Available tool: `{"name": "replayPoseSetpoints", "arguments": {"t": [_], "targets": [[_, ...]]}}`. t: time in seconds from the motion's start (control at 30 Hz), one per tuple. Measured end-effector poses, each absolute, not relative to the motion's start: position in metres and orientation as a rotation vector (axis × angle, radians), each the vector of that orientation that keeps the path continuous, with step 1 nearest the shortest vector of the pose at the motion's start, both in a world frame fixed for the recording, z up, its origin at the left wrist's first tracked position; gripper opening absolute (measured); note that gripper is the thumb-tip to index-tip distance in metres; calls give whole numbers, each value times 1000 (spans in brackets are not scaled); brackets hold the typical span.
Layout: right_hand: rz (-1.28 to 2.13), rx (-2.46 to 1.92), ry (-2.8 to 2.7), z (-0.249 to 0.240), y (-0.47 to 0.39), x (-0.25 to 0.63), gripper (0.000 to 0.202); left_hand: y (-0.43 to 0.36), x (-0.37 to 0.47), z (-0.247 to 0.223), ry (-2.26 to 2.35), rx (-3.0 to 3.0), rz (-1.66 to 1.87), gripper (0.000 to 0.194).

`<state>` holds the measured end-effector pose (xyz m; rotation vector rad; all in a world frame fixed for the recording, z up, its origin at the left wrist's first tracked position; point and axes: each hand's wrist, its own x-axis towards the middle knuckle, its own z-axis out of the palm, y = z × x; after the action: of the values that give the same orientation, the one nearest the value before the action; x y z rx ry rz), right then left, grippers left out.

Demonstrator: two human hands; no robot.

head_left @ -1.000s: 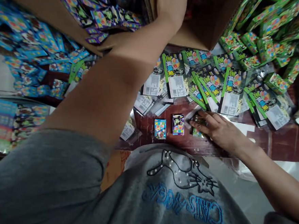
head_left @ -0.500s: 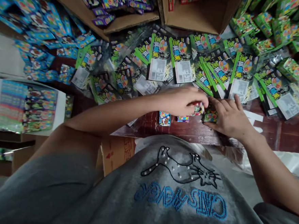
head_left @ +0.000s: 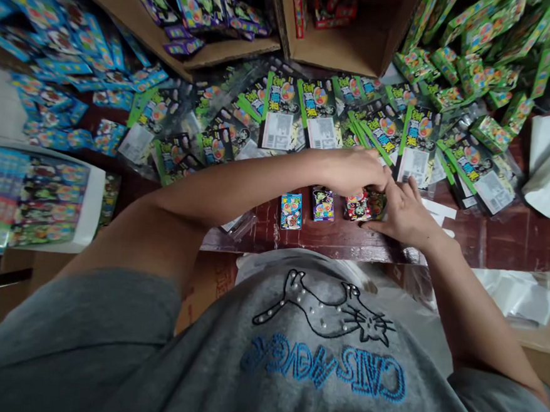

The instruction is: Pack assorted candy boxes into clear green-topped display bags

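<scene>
On the dark red table a blue box [head_left: 291, 211] and a purple box [head_left: 323, 204] stand apart from each other. To their right a red box [head_left: 357, 207] lies against a green box [head_left: 376, 205]. My left hand [head_left: 357, 172] reaches over the red box, its fingers bent down at the box's upper edge. My right hand [head_left: 404, 209] closes around the right side of the green box, thumb below and fingers above. The fingertips of both hands meet above the boxes, and some are hidden.
Black-and-green printed bags [head_left: 323, 115] spread behind my hands. Cardboard cartons [head_left: 337, 47] stand at the back. Blue boxes [head_left: 69, 107] pile at the left, green boxes [head_left: 491, 133] at the right. Flat printed sheets [head_left: 51, 203] lie in a white holder.
The red box has been set down beside the green one. The purple box is now in fuller view. The whole view has shifted slightly to the right.
</scene>
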<state>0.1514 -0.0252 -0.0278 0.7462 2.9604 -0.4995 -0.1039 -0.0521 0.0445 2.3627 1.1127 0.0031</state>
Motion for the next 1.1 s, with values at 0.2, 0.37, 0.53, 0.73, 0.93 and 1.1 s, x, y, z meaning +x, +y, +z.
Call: {"name": "replayPoseSetpoints", "arguments": {"t": [0.2,0.37,0.53,0.73,0.93,1.1], "targets": [[-432,657,3037,-15,-32,145,121,-170,-205,69,1441,2285,-131,67],[-492,395,3017,4,-30,121,98,-271,-244,50,1641,2214,-288,88],[-590,562,3050,38,-31,104,84,-294,-250,36,1630,2199,-265,76],[-398,1370,2793,43,-61,75,89,-286,-208,36,1948,2075,-84,79],[-263,1581,2560,13,-79,46,115,-292,-179,9,2099,1958,-45,94],[-261,1235,2846,38,-90,42,105,-320,-192,4,2224,1772,66,108]]}}
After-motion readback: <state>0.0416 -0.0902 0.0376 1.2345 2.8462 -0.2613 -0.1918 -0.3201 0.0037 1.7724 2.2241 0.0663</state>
